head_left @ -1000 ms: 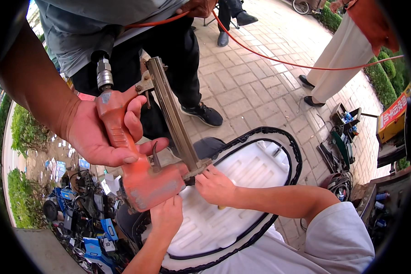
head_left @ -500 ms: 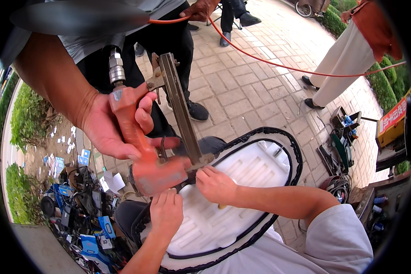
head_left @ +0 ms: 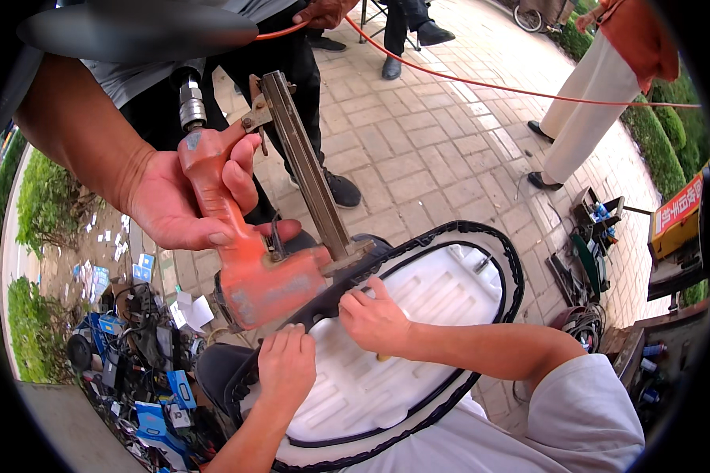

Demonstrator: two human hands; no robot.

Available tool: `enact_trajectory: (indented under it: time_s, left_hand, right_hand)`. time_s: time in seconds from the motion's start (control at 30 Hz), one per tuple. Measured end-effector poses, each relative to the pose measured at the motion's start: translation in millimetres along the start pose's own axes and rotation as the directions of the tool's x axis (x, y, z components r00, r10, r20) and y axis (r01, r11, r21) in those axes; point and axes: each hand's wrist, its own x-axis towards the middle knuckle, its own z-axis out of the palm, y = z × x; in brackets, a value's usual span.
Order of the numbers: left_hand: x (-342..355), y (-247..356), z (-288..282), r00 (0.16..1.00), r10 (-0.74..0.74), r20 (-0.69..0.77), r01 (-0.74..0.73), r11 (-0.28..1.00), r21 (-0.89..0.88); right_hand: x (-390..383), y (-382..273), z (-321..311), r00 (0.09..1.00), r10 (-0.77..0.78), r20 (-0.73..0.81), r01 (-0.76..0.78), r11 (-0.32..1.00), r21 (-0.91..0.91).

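Note:
Across my lap lies an upturned vehicle seat with a white plastic base [head_left: 442,296] and a dark cover edge [head_left: 323,303] folded round its rim. My left hand [head_left: 286,359] is closed on the cover edge at the near left. Farther right along the same edge, my right hand [head_left: 375,317] pinches it, wrist over the white base. A co-worker's hand [head_left: 170,201] holds a worn red pneumatic staple gun [head_left: 272,292] with a long metal magazine. Its nose hangs just above the far rim, beyond my right hand's fingers.
An orange air hose [head_left: 481,85] runs across the top. Piled boxes, cables and parts [head_left: 158,370] lie at the left, beside shrubs. Tools [head_left: 596,236] and coiled cable [head_left: 584,323] rest on the brick paving at the right. Other people stand or sit beyond.
The co-worker's staple gun has lifted slightly up and left, exposing more of the cover edge between my hands. My right hand's fingers have shifted a little; my left hand stays put.

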Motion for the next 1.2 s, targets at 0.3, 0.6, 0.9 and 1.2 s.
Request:
enact_trajectory:
  time_s: [0.3, 0.6, 0.9, 1.2]
  left_hand:
    - [1.3, -2.6, 0.2, 1.000, 0.000, -0.012, 0.000, 1.000, -0.011]
    - [0.0, 0.7, 0.1, 0.999, -0.007, -0.040, 0.007, 1.000, 0.004]
    - [-2.1, 0.8, -2.7, 1.000, -0.025, -0.014, 0.026, 1.000, 0.008]
    - [-0.8, 3.5, -0.6, 0.996, -0.007, -0.086, 0.006, 1.000, -0.009]
  right_hand:
    - [0.1, -0.4, -6.6, 0.999, -0.016, -0.028, 0.015, 1.000, -0.009]
    - [13.1, 21.8, 0.9, 0.968, 0.119, -0.220, -0.045, 0.948, 0.314]
    - [8.6, 32.9, -11.3, 0.959, 0.273, -0.076, -0.248, 0.938, 0.242]
    - [25.2, 30.9, -6.0, 0.943, 0.324, -0.079, -0.287, 0.910, 0.300]
